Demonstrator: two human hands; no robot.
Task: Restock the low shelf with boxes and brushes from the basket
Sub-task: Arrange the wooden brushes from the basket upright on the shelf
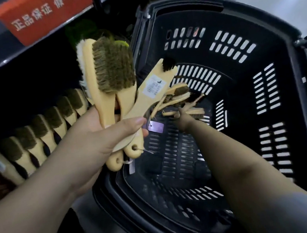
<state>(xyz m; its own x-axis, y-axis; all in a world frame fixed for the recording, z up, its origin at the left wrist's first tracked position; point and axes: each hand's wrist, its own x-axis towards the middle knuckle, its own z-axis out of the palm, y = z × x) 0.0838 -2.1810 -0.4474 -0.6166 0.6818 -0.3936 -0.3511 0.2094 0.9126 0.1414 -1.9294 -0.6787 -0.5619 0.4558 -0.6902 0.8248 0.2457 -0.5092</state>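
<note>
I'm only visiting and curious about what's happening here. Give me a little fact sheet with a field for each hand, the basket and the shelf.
left hand: grips a bunch of wooden brushes by the handles, raised beside the shelf
right hand: reaches deep into the basket, at the loose brushes; grip unclear
basket: black slotted plastic, with a few brushes at its far end
shelf row: matching brushes standing side by side
red sign: white characters, on the shelf edge above
boxes: none visible
</note>
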